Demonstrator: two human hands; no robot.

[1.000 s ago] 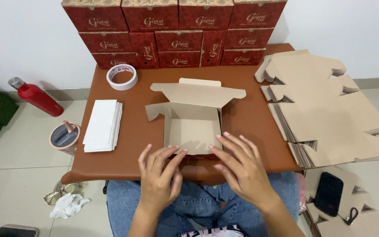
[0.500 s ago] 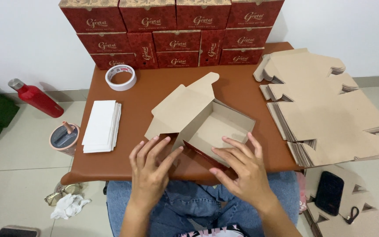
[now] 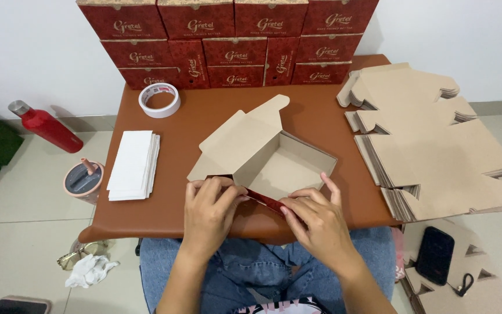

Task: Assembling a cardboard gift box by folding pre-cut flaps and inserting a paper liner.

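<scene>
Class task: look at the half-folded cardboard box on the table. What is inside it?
The box shows only bare brown cardboard inside. Its near corner is covered by the left hand and right hand gripping the near wall.

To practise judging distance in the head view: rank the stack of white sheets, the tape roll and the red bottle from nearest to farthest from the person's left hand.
From the left hand:
1. Stack of white sheets, just to its left on the table.
2. Tape roll, farther back, near the red boxes.
3. Red bottle, off the table, on the floor at far left.
</scene>
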